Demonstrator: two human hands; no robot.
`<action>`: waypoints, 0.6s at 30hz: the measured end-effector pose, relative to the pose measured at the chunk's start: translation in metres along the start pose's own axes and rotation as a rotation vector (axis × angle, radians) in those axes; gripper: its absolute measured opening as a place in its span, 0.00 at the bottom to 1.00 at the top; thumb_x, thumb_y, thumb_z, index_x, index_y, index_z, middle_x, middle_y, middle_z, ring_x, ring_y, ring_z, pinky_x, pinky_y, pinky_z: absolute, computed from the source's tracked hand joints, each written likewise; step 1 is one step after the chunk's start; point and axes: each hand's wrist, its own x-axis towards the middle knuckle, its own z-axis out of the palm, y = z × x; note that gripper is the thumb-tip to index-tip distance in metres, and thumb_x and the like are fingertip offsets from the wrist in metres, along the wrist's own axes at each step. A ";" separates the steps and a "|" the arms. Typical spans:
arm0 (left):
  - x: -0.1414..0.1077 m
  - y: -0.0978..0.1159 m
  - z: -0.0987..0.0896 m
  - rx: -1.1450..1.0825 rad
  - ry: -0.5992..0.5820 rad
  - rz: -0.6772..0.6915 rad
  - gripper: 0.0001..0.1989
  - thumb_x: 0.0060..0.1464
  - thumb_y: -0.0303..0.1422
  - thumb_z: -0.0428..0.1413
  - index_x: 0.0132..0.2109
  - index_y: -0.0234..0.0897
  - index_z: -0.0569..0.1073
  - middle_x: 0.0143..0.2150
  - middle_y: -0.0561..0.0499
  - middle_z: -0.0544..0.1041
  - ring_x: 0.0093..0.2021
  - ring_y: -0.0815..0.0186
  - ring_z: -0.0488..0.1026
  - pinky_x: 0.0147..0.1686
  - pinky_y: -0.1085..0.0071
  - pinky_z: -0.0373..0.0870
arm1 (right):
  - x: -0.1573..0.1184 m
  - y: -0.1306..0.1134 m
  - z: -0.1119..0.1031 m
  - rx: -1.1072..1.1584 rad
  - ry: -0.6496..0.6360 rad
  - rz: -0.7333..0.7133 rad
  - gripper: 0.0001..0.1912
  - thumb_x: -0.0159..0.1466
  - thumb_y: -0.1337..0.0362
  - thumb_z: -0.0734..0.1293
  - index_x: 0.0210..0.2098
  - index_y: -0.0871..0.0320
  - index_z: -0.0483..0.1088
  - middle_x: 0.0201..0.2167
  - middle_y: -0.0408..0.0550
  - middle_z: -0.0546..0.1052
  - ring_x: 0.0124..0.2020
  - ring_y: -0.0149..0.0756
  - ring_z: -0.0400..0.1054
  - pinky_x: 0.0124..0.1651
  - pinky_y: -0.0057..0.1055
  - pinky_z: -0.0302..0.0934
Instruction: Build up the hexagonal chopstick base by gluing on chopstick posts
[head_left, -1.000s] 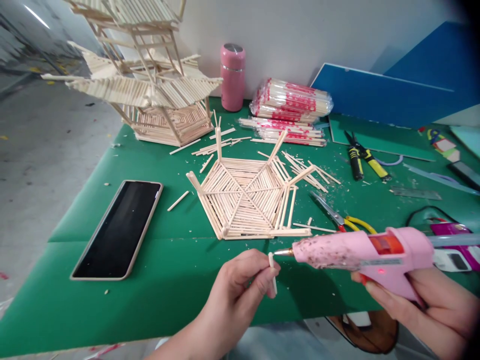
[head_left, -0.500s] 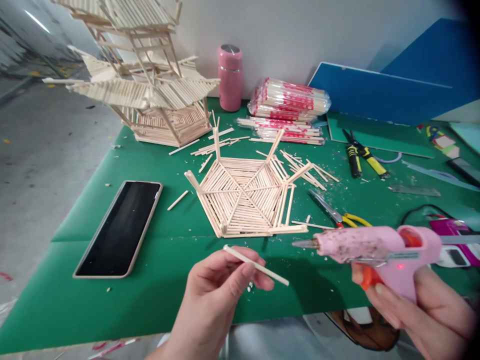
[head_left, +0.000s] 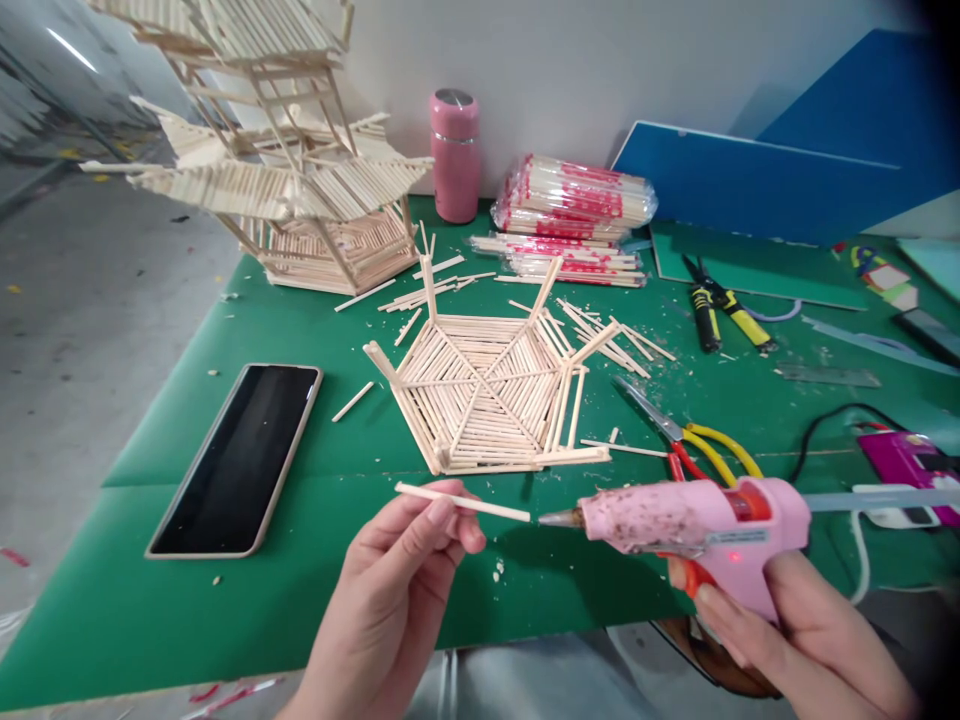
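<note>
Between thumb and fingers, my left hand [head_left: 401, 575] pinches a short wooden stick [head_left: 480, 505], held nearly level above the table. My right hand [head_left: 780, 630] grips a pink hot glue gun [head_left: 675, 515] by its handle, fingers at the orange trigger; a small red light glows on it. The metal nozzle points left, right at the stick's right end; whether they touch I cannot tell. Just beyond both hands lies a hexagonal stick base [head_left: 480, 385] with posts rising from its corners and a few sticks along its right side.
A tiered stick pagoda [head_left: 300, 190] stands at the back left, near a pink flask [head_left: 454, 160] and bagged sticks [head_left: 577, 215]. A phone [head_left: 236, 460] lies left. Red-and-yellow pliers [head_left: 697, 440], yellow-black cutters [head_left: 724, 305] and loose sticks [head_left: 607, 335] lie on the green table [head_left: 315, 620].
The glue gun has moved left and slightly down, bringing its nozzle to the stick's end. My left hand has shifted left and turned the stick closer to level.
</note>
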 end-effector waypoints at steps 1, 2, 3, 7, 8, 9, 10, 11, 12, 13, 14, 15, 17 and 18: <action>0.000 0.000 0.000 -0.004 -0.002 -0.007 0.04 0.47 0.28 0.58 0.31 0.30 0.75 0.22 0.52 0.71 0.25 0.74 0.67 0.27 0.83 0.66 | 0.000 0.000 0.001 0.001 -0.004 -0.002 0.13 0.53 0.54 0.66 0.32 0.54 0.72 0.22 0.46 0.75 0.19 0.32 0.67 0.16 0.20 0.61; 0.000 0.000 0.000 -0.008 -0.003 -0.015 0.04 0.47 0.28 0.58 0.31 0.30 0.75 0.21 0.52 0.71 0.25 0.74 0.67 0.26 0.83 0.66 | 0.001 -0.001 0.001 0.001 -0.007 -0.006 0.13 0.53 0.53 0.66 0.32 0.54 0.72 0.22 0.46 0.75 0.19 0.33 0.67 0.16 0.20 0.62; 0.001 -0.001 0.000 -0.012 -0.003 -0.018 0.04 0.47 0.28 0.58 0.31 0.30 0.75 0.21 0.53 0.71 0.25 0.74 0.67 0.26 0.83 0.66 | 0.001 -0.001 0.002 -0.001 -0.010 -0.011 0.13 0.53 0.53 0.66 0.33 0.55 0.72 0.21 0.46 0.75 0.19 0.33 0.68 0.17 0.21 0.62; 0.000 -0.001 0.001 -0.013 -0.012 -0.028 0.04 0.47 0.28 0.58 0.31 0.30 0.75 0.21 0.52 0.71 0.25 0.74 0.67 0.27 0.83 0.66 | 0.000 -0.002 0.002 -0.009 -0.006 -0.005 0.14 0.53 0.54 0.65 0.34 0.55 0.71 0.20 0.45 0.73 0.19 0.33 0.67 0.17 0.21 0.63; 0.000 -0.001 0.001 -0.013 -0.018 -0.027 0.04 0.47 0.28 0.58 0.31 0.30 0.75 0.21 0.53 0.70 0.25 0.74 0.67 0.27 0.83 0.66 | 0.000 -0.002 0.002 -0.009 -0.007 0.001 0.14 0.54 0.54 0.65 0.34 0.55 0.71 0.20 0.45 0.72 0.19 0.32 0.66 0.18 0.21 0.63; 0.000 -0.001 0.001 -0.012 -0.023 -0.027 0.04 0.47 0.28 0.58 0.31 0.30 0.75 0.21 0.53 0.70 0.25 0.75 0.67 0.26 0.83 0.66 | 0.000 -0.001 0.002 -0.008 -0.010 0.008 0.13 0.53 0.54 0.65 0.35 0.55 0.71 0.19 0.44 0.71 0.18 0.32 0.65 0.18 0.21 0.63; 0.000 0.000 0.001 -0.012 -0.027 -0.028 0.04 0.47 0.28 0.58 0.31 0.30 0.75 0.21 0.53 0.71 0.25 0.75 0.67 0.26 0.83 0.65 | 0.000 -0.001 0.002 -0.007 -0.013 0.013 0.13 0.53 0.55 0.65 0.35 0.55 0.71 0.19 0.43 0.70 0.18 0.31 0.65 0.18 0.21 0.63; 0.000 0.000 0.001 -0.012 -0.027 -0.029 0.04 0.48 0.28 0.57 0.31 0.30 0.75 0.21 0.53 0.71 0.25 0.75 0.67 0.26 0.83 0.65 | -0.001 -0.001 0.001 -0.004 -0.016 0.016 0.13 0.53 0.55 0.66 0.35 0.54 0.71 0.18 0.42 0.68 0.18 0.31 0.64 0.18 0.21 0.62; 0.000 0.000 0.000 -0.012 -0.029 -0.030 0.04 0.48 0.28 0.57 0.31 0.30 0.75 0.21 0.52 0.71 0.25 0.75 0.67 0.26 0.84 0.65 | -0.001 -0.001 0.001 -0.001 -0.016 0.022 0.12 0.53 0.56 0.66 0.35 0.54 0.70 0.17 0.41 0.67 0.17 0.30 0.63 0.18 0.20 0.62; 0.000 0.000 0.000 -0.012 -0.030 -0.030 0.04 0.48 0.28 0.57 0.31 0.30 0.75 0.21 0.52 0.71 0.25 0.75 0.67 0.27 0.84 0.65 | -0.001 0.000 0.001 0.003 -0.014 0.028 0.12 0.53 0.56 0.66 0.35 0.54 0.70 0.17 0.40 0.67 0.17 0.29 0.63 0.18 0.19 0.61; 0.000 0.000 -0.001 -0.014 -0.031 -0.029 0.04 0.48 0.28 0.57 0.32 0.30 0.75 0.21 0.52 0.71 0.25 0.75 0.67 0.27 0.84 0.65 | -0.002 0.000 0.001 0.010 -0.011 0.035 0.11 0.54 0.56 0.66 0.35 0.54 0.70 0.17 0.40 0.67 0.17 0.29 0.63 0.18 0.19 0.61; 0.000 0.000 -0.001 -0.014 -0.031 -0.030 0.04 0.49 0.28 0.57 0.32 0.30 0.75 0.21 0.52 0.71 0.25 0.75 0.67 0.27 0.84 0.65 | -0.002 0.000 0.002 0.019 -0.008 0.041 0.11 0.54 0.55 0.66 0.35 0.53 0.70 0.18 0.40 0.68 0.18 0.29 0.63 0.18 0.19 0.61; 0.000 -0.001 -0.001 -0.015 -0.030 -0.033 0.05 0.49 0.28 0.56 0.32 0.30 0.75 0.21 0.52 0.71 0.26 0.75 0.67 0.27 0.84 0.66 | -0.002 0.000 0.002 0.027 -0.006 0.045 0.12 0.54 0.55 0.65 0.35 0.54 0.70 0.20 0.41 0.70 0.19 0.30 0.65 0.19 0.19 0.62; 0.000 -0.001 -0.001 -0.016 -0.032 -0.034 0.05 0.49 0.28 0.56 0.32 0.30 0.75 0.22 0.52 0.71 0.26 0.75 0.67 0.27 0.84 0.66 | -0.002 -0.001 0.003 0.024 -0.006 0.038 0.12 0.54 0.55 0.65 0.34 0.54 0.70 0.20 0.42 0.71 0.19 0.31 0.66 0.19 0.20 0.62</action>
